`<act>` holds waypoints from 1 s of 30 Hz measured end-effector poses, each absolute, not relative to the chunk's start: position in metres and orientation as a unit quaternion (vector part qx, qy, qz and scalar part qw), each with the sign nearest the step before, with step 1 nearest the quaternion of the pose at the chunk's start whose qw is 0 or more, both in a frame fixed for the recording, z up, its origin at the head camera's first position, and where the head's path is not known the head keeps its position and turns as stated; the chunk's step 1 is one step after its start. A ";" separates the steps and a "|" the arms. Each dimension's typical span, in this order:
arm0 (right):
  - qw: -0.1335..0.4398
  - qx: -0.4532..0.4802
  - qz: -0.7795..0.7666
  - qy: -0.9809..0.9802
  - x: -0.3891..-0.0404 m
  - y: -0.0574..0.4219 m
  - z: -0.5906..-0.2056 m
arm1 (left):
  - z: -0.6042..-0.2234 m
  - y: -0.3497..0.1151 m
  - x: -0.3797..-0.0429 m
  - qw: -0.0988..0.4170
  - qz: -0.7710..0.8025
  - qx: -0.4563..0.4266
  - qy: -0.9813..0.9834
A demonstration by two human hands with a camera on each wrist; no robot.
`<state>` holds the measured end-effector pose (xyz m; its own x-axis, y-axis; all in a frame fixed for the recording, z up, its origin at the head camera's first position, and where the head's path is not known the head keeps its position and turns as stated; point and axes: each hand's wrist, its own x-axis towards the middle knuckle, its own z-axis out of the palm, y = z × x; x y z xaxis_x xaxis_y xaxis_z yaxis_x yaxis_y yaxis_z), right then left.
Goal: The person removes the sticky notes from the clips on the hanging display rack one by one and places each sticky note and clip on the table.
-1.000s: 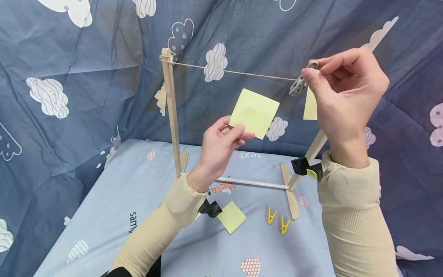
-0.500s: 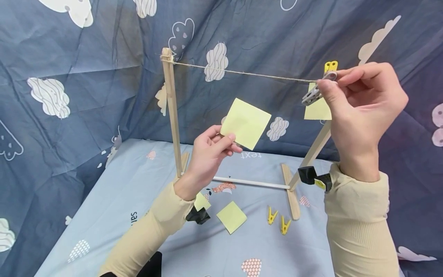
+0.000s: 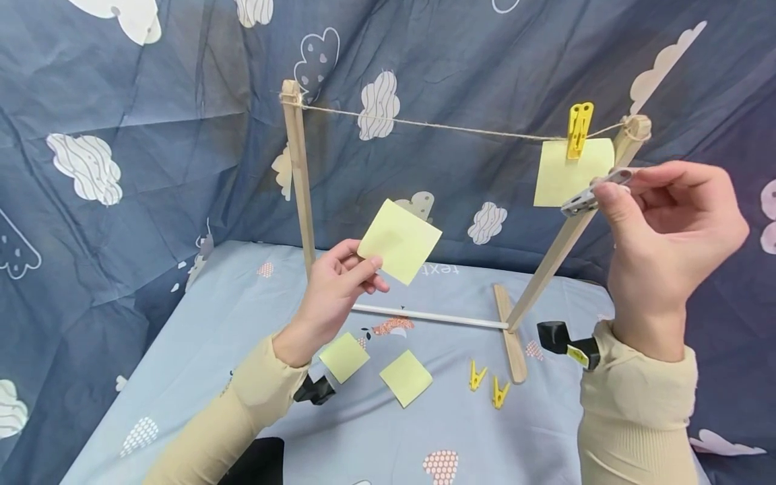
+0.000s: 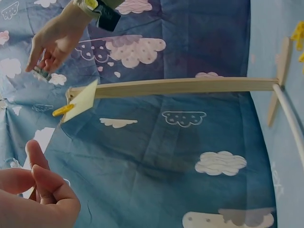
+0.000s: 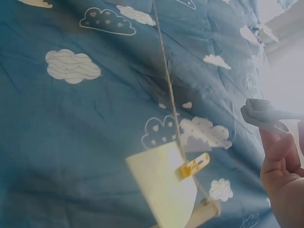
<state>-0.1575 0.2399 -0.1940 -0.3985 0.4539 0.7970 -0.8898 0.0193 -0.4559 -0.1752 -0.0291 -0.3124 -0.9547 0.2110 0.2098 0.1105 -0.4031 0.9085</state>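
Note:
My left hand (image 3: 327, 289) pinches a yellow sticky note (image 3: 401, 241) by its lower left corner, between thumb and fingers, in front of the wooden frame. At the right, my right hand (image 3: 673, 236) holds a grey clothespin (image 3: 597, 193) between thumb and fingers, below the string's right end. A twine string (image 3: 424, 124) runs between two wooden posts. On it hangs another sticky note (image 3: 554, 175), clipped by a yellow clothespin (image 3: 579, 131); the right wrist view shows that hanging note (image 5: 164, 183) with its clothespin (image 5: 194, 166) close up.
Two sticky notes lie on the blue cloth, a left one (image 3: 344, 357) and a right one (image 3: 406, 378). Near them are two yellow clothespins, one (image 3: 476, 376) beside the other (image 3: 500, 393). The left post (image 3: 298, 182), right post (image 3: 564, 242) and white rod (image 3: 430, 316) make up the frame.
My right hand has moved right and down away from the string with the grey clothespin, uncovering the hanging note. My left hand has moved left and down with its sticky note.

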 end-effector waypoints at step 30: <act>0.440 0.128 0.795 -0.397 -0.145 0.300 -0.288 | -0.389 -0.087 -0.173 0.059 0.677 0.098 0.727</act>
